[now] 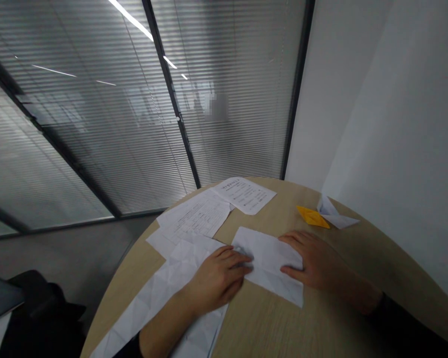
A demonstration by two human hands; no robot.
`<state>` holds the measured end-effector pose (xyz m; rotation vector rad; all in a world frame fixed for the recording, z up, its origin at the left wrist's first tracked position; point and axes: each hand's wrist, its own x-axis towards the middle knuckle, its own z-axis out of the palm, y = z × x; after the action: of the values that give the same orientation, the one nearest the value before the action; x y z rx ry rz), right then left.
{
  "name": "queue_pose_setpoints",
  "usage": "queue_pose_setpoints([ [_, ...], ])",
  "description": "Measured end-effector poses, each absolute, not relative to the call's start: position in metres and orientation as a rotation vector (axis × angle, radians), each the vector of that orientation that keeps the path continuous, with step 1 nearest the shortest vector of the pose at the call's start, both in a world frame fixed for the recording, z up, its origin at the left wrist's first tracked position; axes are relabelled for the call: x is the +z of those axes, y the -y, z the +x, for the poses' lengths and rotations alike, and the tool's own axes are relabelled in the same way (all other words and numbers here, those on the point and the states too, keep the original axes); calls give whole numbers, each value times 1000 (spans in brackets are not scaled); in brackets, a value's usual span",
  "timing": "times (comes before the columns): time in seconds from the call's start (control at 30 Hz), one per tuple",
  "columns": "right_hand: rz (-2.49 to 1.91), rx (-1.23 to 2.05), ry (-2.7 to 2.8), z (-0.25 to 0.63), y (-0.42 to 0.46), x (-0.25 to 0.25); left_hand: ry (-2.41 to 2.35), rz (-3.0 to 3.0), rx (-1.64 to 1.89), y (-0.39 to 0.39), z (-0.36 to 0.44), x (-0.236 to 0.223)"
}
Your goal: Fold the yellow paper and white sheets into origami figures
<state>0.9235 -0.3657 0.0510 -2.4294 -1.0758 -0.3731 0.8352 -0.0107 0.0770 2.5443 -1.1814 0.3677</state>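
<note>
A white folded sheet of paper [271, 258] with faint creases lies on the round wooden table, between my two hands. At its left edge my left hand [222, 273] has its fingers bent and close together, pressed on the paper; the thumb is mostly hidden. My right hand [308, 258] rests over the right edge, thumb and fingers spread apart on the paper. Under my left forearm lies a large creased white sheet [153, 308]. Beyond my right hand sit a yellow folded paper piece [312, 217] and a white folded paper piece [338, 218], touching or overlapping.
Printed sheets [246, 195] overlap at the table's far left side. The curved table [261, 328] meets a pale wall [388, 124] at the right. Glass panels with blinds [239, 129] stand behind. A dark chair [41, 308] is at the lower left.
</note>
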Motion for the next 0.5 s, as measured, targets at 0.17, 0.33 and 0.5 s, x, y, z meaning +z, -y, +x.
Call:
queue_pose_setpoints([
  [0.17, -2468, -360, 1090, 921, 363, 53, 1195, 2542, 412, 11, 837, 73],
  [0.33, -2453, -324, 1152, 917, 359, 62, 1095, 2532, 298, 18, 829, 82],
  [0.5, -2381, -288, 1194, 915, 362, 64, 1063, 2536, 242, 22, 826, 84],
])
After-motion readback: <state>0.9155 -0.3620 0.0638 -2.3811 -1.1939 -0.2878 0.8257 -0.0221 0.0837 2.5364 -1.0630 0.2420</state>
